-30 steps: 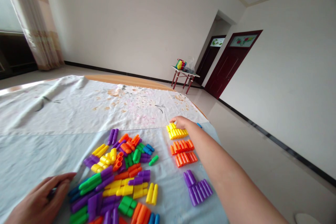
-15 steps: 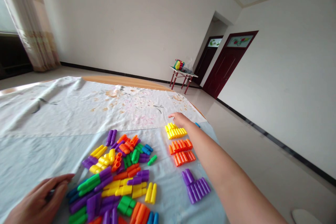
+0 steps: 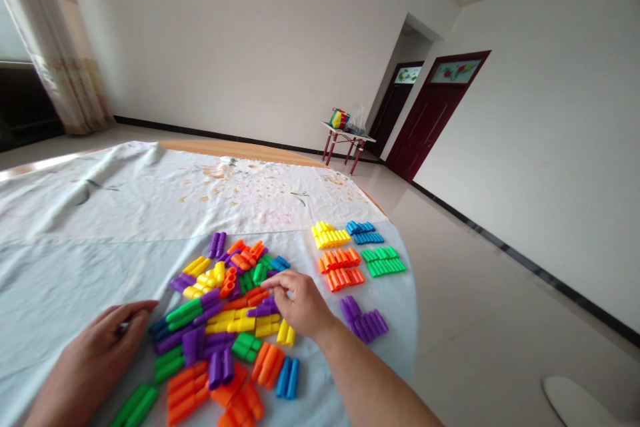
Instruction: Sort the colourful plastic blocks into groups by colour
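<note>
The right hand (image 3: 303, 303) is held over the far right part of a loose pile of plastic pieces (image 3: 233, 323). Its fingers are bent, with the forefinger pointed toward the green and orange pieces and the thumb kept close beneath; whether anything is pinched there cannot be told, as the fingertips are partly hidden by the hand itself. The left hand (image 3: 97, 350) is laid at the pile's left side. Its fingers are loosely curled, the forefinger is stretched toward a dark blue piece (image 3: 159, 328), and a narrow gap is left between forefinger and thumb, with nothing seen gripped between them.

The pile is spread on a pale blue cloth (image 3: 50, 293). Its pieces are tube-shaped, mostly joined side by side, and purple, yellow, orange, green and blue are mixed. To its right, pieces are sorted by colour: a yellow group (image 3: 331, 237) beside a blue group (image 3: 367, 238), orange rows (image 3: 346, 279) beside a green group (image 3: 384, 267), and a purple group (image 3: 374, 325) placed nearest.
</note>
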A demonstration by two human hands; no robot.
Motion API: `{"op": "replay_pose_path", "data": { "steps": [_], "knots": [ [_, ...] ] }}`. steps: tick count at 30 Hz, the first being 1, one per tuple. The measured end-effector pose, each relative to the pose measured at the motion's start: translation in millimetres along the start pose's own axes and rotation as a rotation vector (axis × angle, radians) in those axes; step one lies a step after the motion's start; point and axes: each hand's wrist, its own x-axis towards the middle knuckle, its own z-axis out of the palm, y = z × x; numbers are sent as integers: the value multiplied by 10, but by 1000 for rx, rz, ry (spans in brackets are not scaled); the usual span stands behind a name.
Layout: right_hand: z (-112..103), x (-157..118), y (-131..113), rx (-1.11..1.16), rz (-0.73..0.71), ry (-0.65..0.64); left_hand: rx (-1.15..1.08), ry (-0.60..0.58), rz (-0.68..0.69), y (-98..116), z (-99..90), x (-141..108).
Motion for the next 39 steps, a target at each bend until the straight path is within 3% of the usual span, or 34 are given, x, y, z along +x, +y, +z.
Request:
{"op": "replay_pose_path", "data": {
  "steps": [4,7,15,22,32,39],
  "knots": [
    [70,-171,61,8,39,42,-48,-80,-27,316,-165,-85],
    [78,-238,109,-9,46,32,-33,-79,-28,411,-206,-112],
    [66,-305,164,-61,29,26,-21,-63,-19,411,-188,-132],
    [10,-323,260,-81,96,29,-9,-76,-35,433,-199,-126],
    [-118,-386,344,-21,219,-161,6,-96,-55,441,-209,-126],
    [-85,-379,355,-33,249,-93,0,-103,-56,436,-219,-119]
  ]
}}
